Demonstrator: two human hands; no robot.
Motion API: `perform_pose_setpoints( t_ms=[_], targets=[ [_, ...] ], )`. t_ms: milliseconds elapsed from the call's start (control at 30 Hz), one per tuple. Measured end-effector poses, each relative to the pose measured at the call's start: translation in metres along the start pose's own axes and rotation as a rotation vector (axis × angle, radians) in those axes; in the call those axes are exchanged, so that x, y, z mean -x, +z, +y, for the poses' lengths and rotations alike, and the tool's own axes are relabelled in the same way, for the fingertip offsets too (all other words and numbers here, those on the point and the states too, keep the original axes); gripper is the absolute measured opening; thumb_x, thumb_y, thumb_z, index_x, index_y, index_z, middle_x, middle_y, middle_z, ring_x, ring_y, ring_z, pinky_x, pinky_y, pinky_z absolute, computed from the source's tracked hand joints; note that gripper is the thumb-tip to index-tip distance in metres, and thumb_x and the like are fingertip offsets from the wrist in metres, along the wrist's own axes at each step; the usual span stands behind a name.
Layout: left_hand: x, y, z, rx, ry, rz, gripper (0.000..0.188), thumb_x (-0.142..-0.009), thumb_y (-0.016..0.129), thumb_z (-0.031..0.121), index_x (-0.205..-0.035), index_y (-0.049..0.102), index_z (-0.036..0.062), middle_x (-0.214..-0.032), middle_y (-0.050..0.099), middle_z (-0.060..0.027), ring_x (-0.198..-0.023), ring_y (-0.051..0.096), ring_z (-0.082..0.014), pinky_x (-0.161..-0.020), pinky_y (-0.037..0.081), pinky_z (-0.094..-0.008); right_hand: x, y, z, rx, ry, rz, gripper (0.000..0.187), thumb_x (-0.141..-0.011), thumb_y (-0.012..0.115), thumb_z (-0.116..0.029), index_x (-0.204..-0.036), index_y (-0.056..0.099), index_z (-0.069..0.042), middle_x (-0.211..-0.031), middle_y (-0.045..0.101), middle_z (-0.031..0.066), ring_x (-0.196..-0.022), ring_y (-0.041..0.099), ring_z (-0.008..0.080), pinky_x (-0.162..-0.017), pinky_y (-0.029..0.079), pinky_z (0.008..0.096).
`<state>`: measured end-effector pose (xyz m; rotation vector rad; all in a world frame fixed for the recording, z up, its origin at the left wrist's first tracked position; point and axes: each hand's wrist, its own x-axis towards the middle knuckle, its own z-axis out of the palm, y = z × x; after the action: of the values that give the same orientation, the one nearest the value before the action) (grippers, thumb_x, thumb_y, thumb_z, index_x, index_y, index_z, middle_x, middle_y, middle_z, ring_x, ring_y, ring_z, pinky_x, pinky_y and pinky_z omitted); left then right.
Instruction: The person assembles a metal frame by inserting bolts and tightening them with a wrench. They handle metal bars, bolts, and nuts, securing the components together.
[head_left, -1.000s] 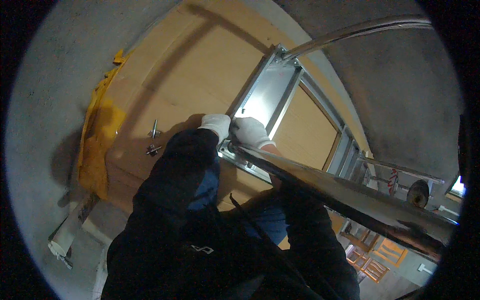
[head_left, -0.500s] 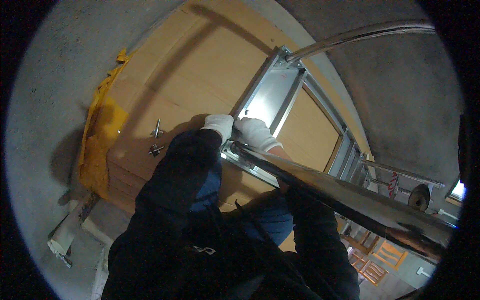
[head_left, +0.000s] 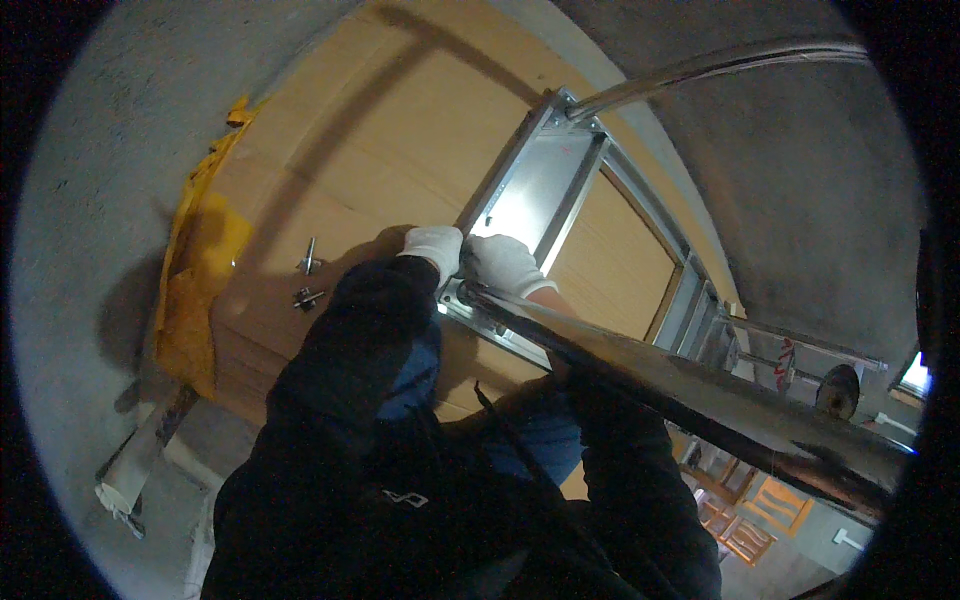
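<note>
Head view: a broad sheet of brown cardboard point(head_left: 400, 140) spreads from the upper left across the middle of the picture, and on it lies a metal framework point(head_left: 577, 195), running from the centre toward the right, with a bright sheet-metal panel between its rails. From the framework's nearer corner, a thick shiny tube point(head_left: 680, 375) stretches toward the lower right, passing in front of the right forearm; another shiny tube point(head_left: 700, 75) curves from the far corner to the upper right (the lens bends it). Yellow wrapping point(head_left: 200, 280) edges the cardboard at left. Both hands wear white gloves and meet near the centre, just above the nearer tube's end: the right hand point(head_left: 500, 263) is at the near part of the panel, while the left hand point(head_left: 435, 246) sits beside it at the framework's left edge. Their fingers are mostly hidden, so I cannot tell whether they are open or gripping anything. Wooden chairs point(head_left: 780, 503) show at lower right. Smallest are two metal fasteners, one point(head_left: 309, 256) above the other point(head_left: 307, 299), lying on the cardboard left of centre.
</note>
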<state>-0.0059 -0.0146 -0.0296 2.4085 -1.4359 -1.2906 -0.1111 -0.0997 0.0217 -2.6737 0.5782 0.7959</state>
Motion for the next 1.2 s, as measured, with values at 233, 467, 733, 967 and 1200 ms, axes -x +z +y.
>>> perform_pose_setpoints(
  t_ms=[233,467,733,967,1200],
  targets=[
    [0.009,-0.013,0.004,0.012,-0.019,-0.08,0.037,-0.073,0.072,0.026,-0.105,0.066,0.0082,-0.105,0.066,-0.0147,-0.1,0.063,-0.0332,-0.082,0.051,-0.0442,0.024,-0.016,-0.003,0.054,0.05,0.002,0.023,-0.085,0.055,-0.025,-0.096,0.064,-0.006,-0.087,0.066,0.0193,-0.084,0.065,0.0355,-0.075,0.052,0.0441],
    [0.004,-0.007,0.005,-0.001,-0.023,-0.038,0.029,-0.075,0.068,0.022,-0.101,0.067,0.0097,-0.104,0.067,-0.0145,-0.1,0.064,-0.0322,-0.082,0.051,-0.0444,0.013,-0.007,0.007,0.145,-0.309,0.107,0.02,-0.079,0.057,-0.013,-0.097,0.06,-0.005,-0.095,0.061,0.017,-0.088,0.063,0.0351,-0.076,0.051,0.0423],
    [0.01,-0.015,0.008,0.002,-0.026,-0.063,0.033,-0.073,0.072,0.024,-0.101,0.068,0.0081,-0.104,0.067,-0.0144,-0.1,0.064,-0.0316,-0.081,0.052,-0.0437,0.008,-0.01,-0.005,0.132,-0.016,-0.055,0.024,-0.087,0.05,-0.019,-0.101,0.061,-0.004,-0.093,0.065,0.0209,-0.086,0.065,0.0354,-0.075,0.053,0.0429],
    [0.016,-0.019,0.014,0.032,-0.007,-0.046,0.028,-0.074,0.071,0.019,-0.1,0.07,0.0074,-0.104,0.068,-0.0145,-0.101,0.065,-0.0302,-0.081,0.052,-0.0417,0.014,-0.001,0.02,0.133,-0.383,0.162,0.022,-0.086,0.051,-0.02,-0.098,0.061,-0.005,-0.09,0.064,0.0181,-0.086,0.063,0.034,-0.075,0.052,0.0443],
    [0.015,-0.018,0.007,0.03,-0.043,-0.057,0.026,-0.075,0.071,0.018,-0.099,0.07,0.0069,-0.103,0.067,-0.0154,-0.1,0.064,-0.0313,-0.081,0.052,-0.0426,0.016,-0.013,-0.005,0.117,-0.068,0.101,0.025,-0.085,0.05,-0.024,-0.097,0.061,-0.004,-0.094,0.064,0.0235,-0.088,0.064,0.0336,-0.076,0.052,0.0417]
  ],
)
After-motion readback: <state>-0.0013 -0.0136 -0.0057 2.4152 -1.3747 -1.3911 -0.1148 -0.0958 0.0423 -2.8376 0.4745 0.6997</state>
